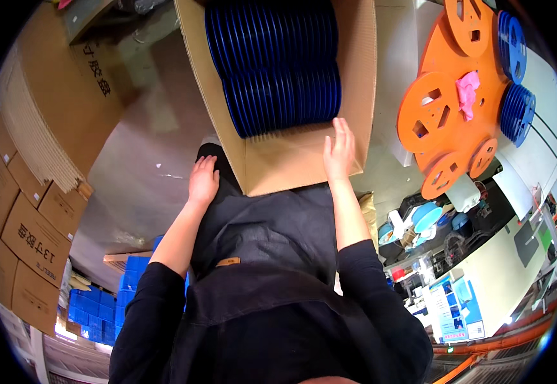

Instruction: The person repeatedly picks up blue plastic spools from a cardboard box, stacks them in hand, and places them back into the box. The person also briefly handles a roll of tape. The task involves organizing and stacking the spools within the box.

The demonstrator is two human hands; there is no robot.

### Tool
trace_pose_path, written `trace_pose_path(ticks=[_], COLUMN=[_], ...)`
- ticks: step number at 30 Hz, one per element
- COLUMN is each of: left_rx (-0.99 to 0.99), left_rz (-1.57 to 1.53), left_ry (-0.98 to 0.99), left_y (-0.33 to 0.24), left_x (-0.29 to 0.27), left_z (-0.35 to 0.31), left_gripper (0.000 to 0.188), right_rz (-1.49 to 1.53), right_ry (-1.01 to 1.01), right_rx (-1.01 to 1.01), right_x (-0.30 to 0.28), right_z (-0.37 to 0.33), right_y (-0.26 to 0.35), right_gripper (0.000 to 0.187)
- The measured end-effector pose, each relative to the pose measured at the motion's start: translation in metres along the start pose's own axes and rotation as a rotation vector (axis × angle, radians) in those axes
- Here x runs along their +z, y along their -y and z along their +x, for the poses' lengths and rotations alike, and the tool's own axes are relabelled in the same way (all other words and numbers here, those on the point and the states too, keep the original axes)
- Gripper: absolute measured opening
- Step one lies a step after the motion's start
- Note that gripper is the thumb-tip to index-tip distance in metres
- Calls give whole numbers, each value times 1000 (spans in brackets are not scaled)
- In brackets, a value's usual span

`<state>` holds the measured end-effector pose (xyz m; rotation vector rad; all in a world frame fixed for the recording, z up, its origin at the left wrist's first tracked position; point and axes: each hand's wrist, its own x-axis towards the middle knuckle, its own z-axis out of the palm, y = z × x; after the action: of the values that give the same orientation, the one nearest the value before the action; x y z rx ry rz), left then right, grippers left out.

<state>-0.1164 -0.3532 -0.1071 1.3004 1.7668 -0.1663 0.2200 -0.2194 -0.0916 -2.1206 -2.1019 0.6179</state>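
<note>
An open cardboard box [278, 169] stands in front of me, its near edge close to my black apron [259, 230]. Two rows of thin blue discs [282, 93] stand on edge inside it, packed side by side. My right hand [338, 153] is at the near right part of the box, fingers stretched out and pointing toward the discs; nothing shows in it. Over my left thigh rests my left hand [203, 180], flat with its fingers extended, left of the box and holding nothing.
Orange round plates [429, 112] with cut-outs stand at the right, a pink cloth [468, 95] on them and blue reels [516, 115] beside them. Cardboard boxes [35, 237] and flattened cardboard sheets [67, 96] are stacked at the left. Blue boxes [93, 313] sit at the lower left.
</note>
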Motion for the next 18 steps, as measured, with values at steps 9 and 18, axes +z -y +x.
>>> trace_pose_path(ticks=[9, 18], left_rx=[35, -34], left_rz=[150, 145], left_ry=[22, 49], left_y=[3, -23], left_x=[18, 53], left_z=[21, 3], left_gripper=[38, 42], right_rz=[-165, -468], right_ry=[297, 333], right_rx=[60, -134], right_x=[139, 162], right_z=[88, 102], right_y=[-11, -18], right_gripper=[20, 20])
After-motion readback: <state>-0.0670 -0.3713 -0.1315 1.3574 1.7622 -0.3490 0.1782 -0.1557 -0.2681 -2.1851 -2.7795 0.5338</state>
